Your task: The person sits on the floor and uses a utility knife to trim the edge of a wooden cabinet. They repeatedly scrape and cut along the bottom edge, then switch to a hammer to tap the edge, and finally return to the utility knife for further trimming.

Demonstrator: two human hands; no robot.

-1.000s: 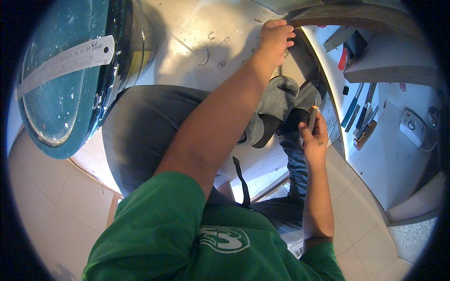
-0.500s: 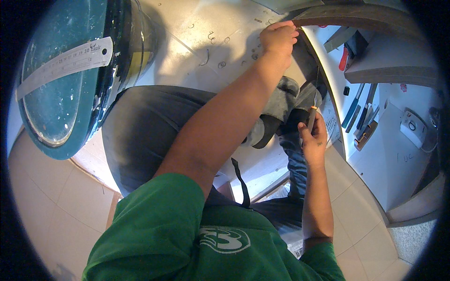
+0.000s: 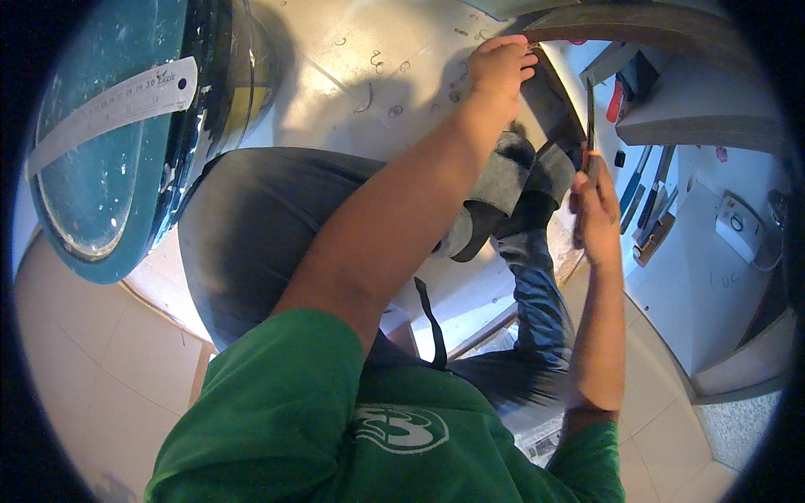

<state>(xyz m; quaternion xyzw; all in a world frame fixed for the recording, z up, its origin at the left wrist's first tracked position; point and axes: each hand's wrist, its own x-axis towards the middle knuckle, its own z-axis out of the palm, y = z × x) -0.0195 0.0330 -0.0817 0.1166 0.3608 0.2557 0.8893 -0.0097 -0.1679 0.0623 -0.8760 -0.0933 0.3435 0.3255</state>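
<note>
My left hand (image 3: 501, 75) reaches far out, its fingers bent around the near end of a curved dark brown panel edge (image 3: 620, 23). On the right, my right hand (image 3: 599, 205) grips a narrow-bladed hand tool (image 3: 590, 121) with an orange collar. Its dark blade points away from me, beside the edge of a white board. I cannot make out whether the tool is a file, a chisel or a knife. Between the hands, below the panel, are my feet in dark socks and grey slippers (image 3: 507, 176).
At the left stands a teal-lidded bucket (image 3: 92, 193) with a steel ruler (image 3: 117, 113) across its lid. Thin curled shavings (image 3: 376, 59) litter the floor. On the white board (image 3: 696, 310) at right lie blue-handled tools (image 3: 635, 191), a red-handled tool (image 3: 615, 102) and a white box (image 3: 740, 220).
My right hand has moved right and slightly away from me with the tool, whose blade now stands close to the white board. My left hand stays almost where it was on the panel.
</note>
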